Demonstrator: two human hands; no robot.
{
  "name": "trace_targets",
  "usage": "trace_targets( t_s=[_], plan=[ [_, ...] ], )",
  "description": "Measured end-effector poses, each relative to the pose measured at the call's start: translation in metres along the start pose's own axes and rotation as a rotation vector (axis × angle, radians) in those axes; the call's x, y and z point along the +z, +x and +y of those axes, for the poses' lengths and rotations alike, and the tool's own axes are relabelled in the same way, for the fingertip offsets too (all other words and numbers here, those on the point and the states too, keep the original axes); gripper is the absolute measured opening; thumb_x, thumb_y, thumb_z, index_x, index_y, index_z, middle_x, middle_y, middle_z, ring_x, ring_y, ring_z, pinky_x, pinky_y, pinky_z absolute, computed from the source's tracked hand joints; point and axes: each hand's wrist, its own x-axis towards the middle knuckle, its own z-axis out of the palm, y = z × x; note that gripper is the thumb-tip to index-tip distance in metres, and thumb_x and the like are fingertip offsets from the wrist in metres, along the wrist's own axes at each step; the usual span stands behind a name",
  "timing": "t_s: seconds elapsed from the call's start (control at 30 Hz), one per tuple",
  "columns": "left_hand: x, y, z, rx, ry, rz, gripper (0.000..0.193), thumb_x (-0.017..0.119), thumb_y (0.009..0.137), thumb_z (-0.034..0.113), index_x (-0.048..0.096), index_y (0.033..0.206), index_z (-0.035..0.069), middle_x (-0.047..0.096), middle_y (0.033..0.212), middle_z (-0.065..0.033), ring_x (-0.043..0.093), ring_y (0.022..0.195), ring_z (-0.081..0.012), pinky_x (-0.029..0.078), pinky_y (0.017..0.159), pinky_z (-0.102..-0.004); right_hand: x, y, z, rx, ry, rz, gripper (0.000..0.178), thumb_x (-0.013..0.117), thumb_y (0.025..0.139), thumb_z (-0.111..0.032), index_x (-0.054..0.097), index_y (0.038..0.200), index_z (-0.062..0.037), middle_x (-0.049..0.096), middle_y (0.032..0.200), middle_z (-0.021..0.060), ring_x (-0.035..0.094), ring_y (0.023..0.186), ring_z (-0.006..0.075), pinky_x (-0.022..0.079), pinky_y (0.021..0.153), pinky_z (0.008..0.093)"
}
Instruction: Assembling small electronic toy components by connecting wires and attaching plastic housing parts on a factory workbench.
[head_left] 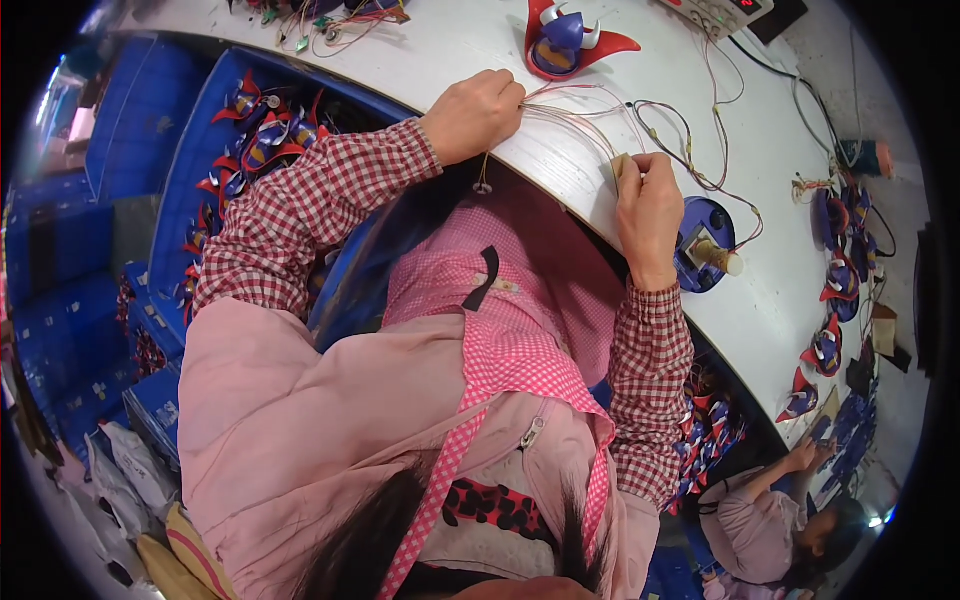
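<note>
My left hand point(475, 115) is closed at the table's front edge, fingertips pinching a bundle of thin wires point(575, 112). A small round disc point(483, 187) hangs on a wire below it. Further right, my right hand point(650, 215) is closed, thumb and fingers gripping a small tan piece point(621, 168) at the other end of the bundle. The wires stretch between both hands above the white table. Beside the right hand lies a round blue housing point(703, 275) with a tan cylinder in it. Beyond the wires sits a red, purple and white horned toy part point(562, 45).
A blue bin point(185, 165) of similar toy parts stands at the left. Several more toy parts point(825, 345) line the table's right edge. A bench instrument with a red display point(715, 15) stands far right, its cables point(722, 100) trailing over the table point(775, 290). Another person point(765, 525) sits lower right.
</note>
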Motion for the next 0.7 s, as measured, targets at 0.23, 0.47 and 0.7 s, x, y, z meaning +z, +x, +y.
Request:
trace_targets(
  t_s=[0.23,0.47,0.7],
  plan=[
    [-0.033,-0.051,0.057,-0.256,-0.159,0.208,0.044,0.07,0.073,0.018,0.05,0.108,-0.001,0.05,0.096,-0.0162,0.052,0.089,-0.0284,0.047,0.074,-0.0315,0.001,0.002,-0.002,0.078,0.205,0.024,0.013,0.057,0.084,-0.011,0.053,0.084,0.0022,0.059,0.078,0.0182,0.058,0.07,0.0346,0.046,0.062,0.0391],
    [0.085,-0.118,0.065,-0.858,-0.324,0.176,0.049,0.07,0.073,0.016,0.047,0.111,-0.005,0.043,0.11,-0.0165,0.051,0.098,-0.0253,0.047,0.077,-0.0308,0.013,-0.001,0.003,0.001,0.263,0.061,0.013,0.057,0.084,-0.01,0.056,0.088,0.0023,0.06,0.08,0.0179,0.059,0.071,0.0326,0.047,0.063,0.0374],
    [0.075,-0.127,0.073,-1.026,-1.141,0.007,0.032,0.061,0.084,0.011,0.049,0.109,-0.005,0.053,0.097,-0.0135,0.059,0.08,-0.0176,0.05,0.072,-0.0273,0.016,-0.002,0.007,0.035,0.282,0.086,0.015,0.057,0.084,-0.011,0.057,0.09,0.0024,0.061,0.082,0.0177,0.06,0.071,0.0311,0.047,0.063,0.0365]
  ],
)
